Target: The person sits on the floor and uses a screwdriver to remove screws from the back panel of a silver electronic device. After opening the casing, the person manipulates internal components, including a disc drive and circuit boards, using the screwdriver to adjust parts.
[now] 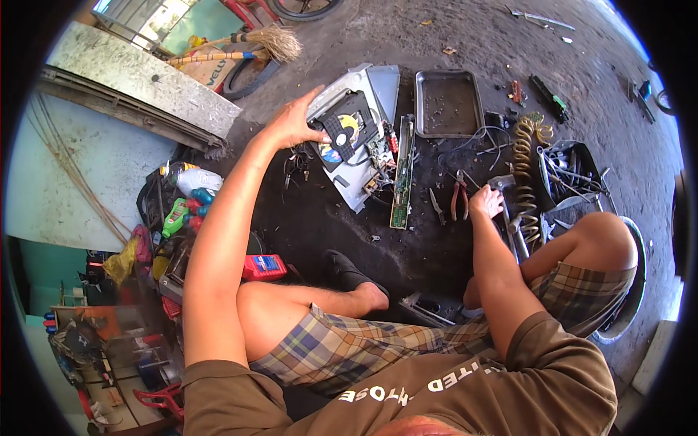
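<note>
A partly dismantled disc player (347,190) with a metal chassis, a black disc tray and exposed circuit parts lies on the dark ground ahead. My left hand (294,125) grips its left side, thumb over the near part and fingers at the far edge. To the right, my right hand (487,202) is closed low among the tools, beside a grey metal tool head (500,182); what its fingers hold is hidden. Red-handled pliers (459,200) and a second pair of pliers (437,206) lie just left of it. A long green circuit board (400,174) rests against the player's right side.
A metal tray (480,109) with small bits stands beyond. A coiled yellowish hose (523,160) and a black container of tools (571,171) sit at right. Bottles (174,216), a red container (264,267) and clutter crowd the left. A broom (273,45) lies far left.
</note>
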The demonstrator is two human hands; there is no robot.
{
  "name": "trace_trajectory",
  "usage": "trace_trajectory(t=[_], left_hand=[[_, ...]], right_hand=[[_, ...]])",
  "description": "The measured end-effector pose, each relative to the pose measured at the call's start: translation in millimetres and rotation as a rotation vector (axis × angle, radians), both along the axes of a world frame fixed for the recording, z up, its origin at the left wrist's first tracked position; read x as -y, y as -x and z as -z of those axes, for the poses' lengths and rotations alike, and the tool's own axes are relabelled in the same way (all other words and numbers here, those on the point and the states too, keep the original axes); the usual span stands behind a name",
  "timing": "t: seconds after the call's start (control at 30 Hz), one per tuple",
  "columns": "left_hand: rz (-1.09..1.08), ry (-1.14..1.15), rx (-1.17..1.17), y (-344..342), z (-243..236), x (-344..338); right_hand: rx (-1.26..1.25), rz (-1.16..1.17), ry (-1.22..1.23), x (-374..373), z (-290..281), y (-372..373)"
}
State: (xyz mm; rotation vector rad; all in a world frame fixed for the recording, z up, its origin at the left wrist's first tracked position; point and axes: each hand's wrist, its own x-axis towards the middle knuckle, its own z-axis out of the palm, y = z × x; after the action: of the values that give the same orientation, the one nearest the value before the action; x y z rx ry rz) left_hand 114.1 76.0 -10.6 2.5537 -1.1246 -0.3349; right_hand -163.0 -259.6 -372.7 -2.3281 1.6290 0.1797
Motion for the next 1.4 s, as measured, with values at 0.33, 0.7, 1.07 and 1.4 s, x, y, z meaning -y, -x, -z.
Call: trace_trajectory(t=[0.33,0.7,1.07,1.4], left_hand=[[-0.05,0.12,-0.081,-18,9,-21],[0.019,0.132,-0.185,-14,2,-25],[0.093,0.12,-0.152,-10,-7,-18],[0.054,0.105,-0.122,-7,-4,-17]], right_hand=[[0.554,0.223,-0.125,-71,-3,-16],[1.405,-0.539,-0.766,-175,-273,-101],[1.09,-0.629,-0.642,-188,-308,-82],[1.102,-0.645,-0.704,-180,-304,-89]])
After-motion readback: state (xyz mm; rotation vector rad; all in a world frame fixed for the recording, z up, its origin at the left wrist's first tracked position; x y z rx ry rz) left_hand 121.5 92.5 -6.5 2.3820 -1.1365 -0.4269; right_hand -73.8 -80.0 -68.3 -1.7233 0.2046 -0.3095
